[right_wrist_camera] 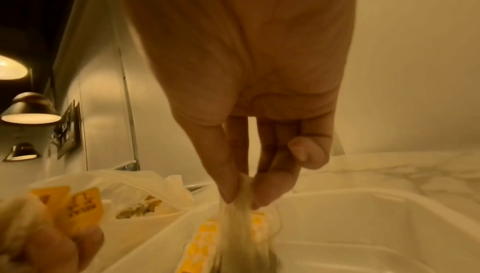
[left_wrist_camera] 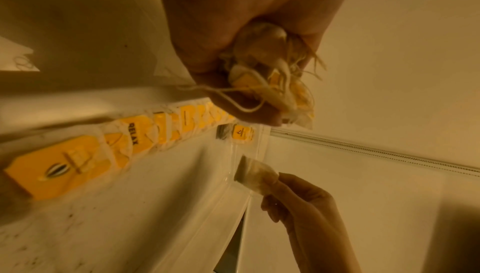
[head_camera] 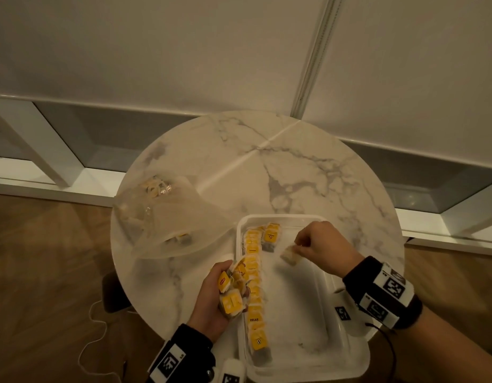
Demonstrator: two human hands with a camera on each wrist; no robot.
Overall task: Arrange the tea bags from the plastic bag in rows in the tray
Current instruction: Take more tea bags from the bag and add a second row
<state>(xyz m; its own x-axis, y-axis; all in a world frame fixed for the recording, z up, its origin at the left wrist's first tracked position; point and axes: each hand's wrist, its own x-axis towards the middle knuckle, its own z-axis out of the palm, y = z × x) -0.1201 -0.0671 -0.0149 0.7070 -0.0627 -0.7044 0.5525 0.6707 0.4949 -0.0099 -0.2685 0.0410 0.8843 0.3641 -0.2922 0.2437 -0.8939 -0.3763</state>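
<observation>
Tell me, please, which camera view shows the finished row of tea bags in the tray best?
The head view: the whole row of tea bags runs along the tray. The left wrist view shows it slanted and blurred; the right wrist view only fragments.

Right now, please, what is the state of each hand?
Left hand: closed around a bunch of tea bags.
Right hand: pinching a single tea bag above the tray.

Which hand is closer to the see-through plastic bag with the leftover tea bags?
Left. The left hand, gripping a bunch of tea bags, sits just below the plastic bag, beside the tray. The right hand is farther off, over the tray, pinching one tea bag.
</observation>
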